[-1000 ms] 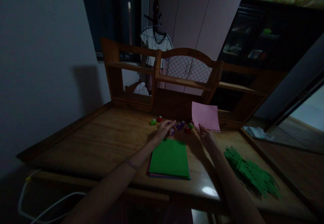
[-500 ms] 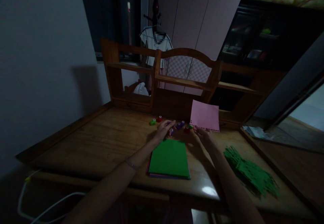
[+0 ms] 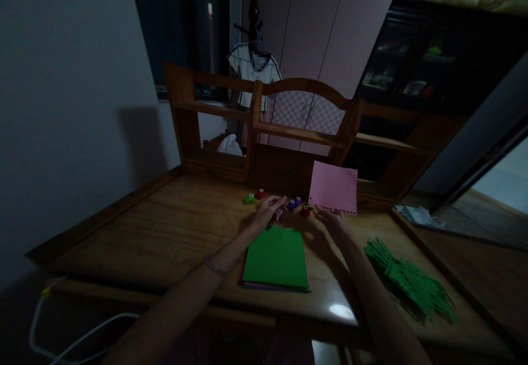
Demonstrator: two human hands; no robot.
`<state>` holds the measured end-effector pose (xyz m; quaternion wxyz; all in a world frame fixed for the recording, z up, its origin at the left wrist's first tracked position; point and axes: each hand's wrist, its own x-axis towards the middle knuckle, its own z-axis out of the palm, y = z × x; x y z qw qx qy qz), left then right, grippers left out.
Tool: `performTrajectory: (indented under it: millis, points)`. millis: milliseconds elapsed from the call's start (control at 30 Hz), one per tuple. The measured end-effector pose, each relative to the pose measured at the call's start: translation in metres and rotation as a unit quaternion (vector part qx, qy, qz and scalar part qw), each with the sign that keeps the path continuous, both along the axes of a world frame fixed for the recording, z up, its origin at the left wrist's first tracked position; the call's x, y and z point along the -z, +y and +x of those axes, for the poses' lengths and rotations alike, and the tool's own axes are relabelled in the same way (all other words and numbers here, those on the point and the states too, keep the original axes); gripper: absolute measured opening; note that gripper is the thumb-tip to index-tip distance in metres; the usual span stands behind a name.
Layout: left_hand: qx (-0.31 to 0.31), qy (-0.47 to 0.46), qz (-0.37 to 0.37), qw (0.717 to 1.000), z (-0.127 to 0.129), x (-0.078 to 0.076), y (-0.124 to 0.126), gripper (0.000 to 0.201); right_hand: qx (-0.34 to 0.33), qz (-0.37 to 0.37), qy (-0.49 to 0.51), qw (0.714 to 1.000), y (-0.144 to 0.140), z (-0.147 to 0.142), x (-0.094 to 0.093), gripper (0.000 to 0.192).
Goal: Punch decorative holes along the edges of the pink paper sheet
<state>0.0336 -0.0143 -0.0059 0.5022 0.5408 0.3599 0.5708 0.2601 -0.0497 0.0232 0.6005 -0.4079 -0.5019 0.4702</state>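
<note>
While the right hand pinches a thin square pink paper sheet, a small rounded green gadget sits by its corner

As the head view shows, the pink sheet stands tilted up above the brown wooden tabletop, its lower edge lined with dark holes and the right hand's fingers closed at that edge. Whether the sheet touches the green gadget cannot be told. Whether the left hand grasps anything is hidden; its fingers bend near a small purple gadget.

Tearing seems the likeliest trouble: the holes weaken the edge, so a sideways tug could rip it. A loose pinch could let the sheet flop, and a careless knuckle could knock the small red gadget.

On the tabletop lie a bright green-topped paper stack and a heap of green cut-paper strips. Behind, in dim light, stand a brown wooden shelf unit, a white hanging shirt and a pale pink wardrobe.
</note>
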Motion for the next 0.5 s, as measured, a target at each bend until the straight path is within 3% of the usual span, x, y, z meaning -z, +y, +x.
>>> performTrajectory:
  millis: [500]
  points:
    - [0.018, 0.01, -0.002, 1.0, 0.0003, -0.002, -0.0014, 0.04, -0.045, -0.017, -0.034, 0.998, -0.0011, -0.0035, 0.0018, 0.019]
